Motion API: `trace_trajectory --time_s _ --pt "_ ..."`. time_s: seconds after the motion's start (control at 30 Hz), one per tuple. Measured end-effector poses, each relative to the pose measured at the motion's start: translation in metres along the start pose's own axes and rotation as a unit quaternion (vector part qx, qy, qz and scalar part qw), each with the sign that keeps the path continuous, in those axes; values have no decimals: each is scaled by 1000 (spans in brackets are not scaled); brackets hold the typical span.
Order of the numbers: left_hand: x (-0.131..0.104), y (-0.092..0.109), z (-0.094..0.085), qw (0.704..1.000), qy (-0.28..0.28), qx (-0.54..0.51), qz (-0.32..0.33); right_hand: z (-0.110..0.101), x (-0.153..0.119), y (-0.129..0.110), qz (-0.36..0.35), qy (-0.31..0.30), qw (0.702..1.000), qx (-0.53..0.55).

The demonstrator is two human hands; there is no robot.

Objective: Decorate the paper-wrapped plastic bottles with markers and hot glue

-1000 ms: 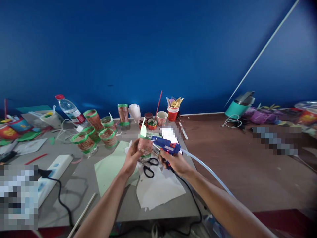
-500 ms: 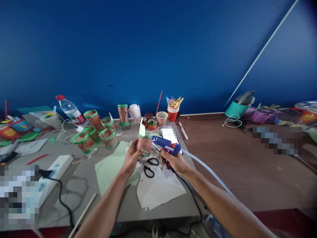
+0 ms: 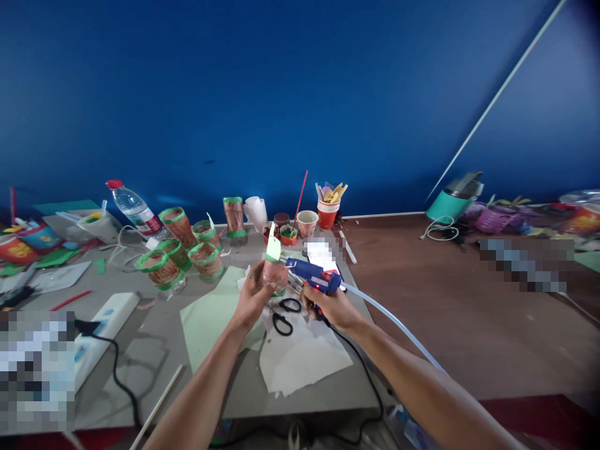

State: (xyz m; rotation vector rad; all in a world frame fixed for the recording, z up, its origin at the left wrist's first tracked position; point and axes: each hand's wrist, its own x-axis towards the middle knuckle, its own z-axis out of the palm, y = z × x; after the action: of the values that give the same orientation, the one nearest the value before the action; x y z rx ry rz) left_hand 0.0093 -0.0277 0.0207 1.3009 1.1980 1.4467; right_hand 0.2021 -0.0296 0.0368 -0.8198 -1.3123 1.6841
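Left hand [image 3: 255, 290] is gripping the pink-brown cup [image 3: 276, 274], fingers curled round its side; right hand [image 3: 328, 305] is wrapping the handle of the blue glue gun [image 3: 307, 270]. Trigger finger is too hidden to tell if I'm squeezing. I'm holding the cup just above the grey desk [image 3: 262, 400], toward its right edge and well back from the front edge, near the scissors [image 3: 275, 317] and the white paper [image 3: 304, 362]. Green leaf piece [image 3: 273, 245] is standing up at the rim, leaning slightly; nozzle is pointing at that joint, contact unclear. My read on doing this well: I should be bracing the cup so only the gun is travelling, keeping the tip close to the leaf's base, feeding a short bead, keeping left fingers off the hot metal, and letting the clear glue stick [image 3: 398, 325] trail freely. Versus half a second ago: cup and leaf are sitting slightly further right, nearer the gun, and the leaf is leaning a bit differently; gun, scissors and paper are staying about put.
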Motion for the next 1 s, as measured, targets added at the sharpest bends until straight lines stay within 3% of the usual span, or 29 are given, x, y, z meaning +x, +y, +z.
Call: trace_trajectory --time_s 1.0 --pt "2 -12 -4 999 32 -2 9 -4 -3 -4 -17 21 999 29"
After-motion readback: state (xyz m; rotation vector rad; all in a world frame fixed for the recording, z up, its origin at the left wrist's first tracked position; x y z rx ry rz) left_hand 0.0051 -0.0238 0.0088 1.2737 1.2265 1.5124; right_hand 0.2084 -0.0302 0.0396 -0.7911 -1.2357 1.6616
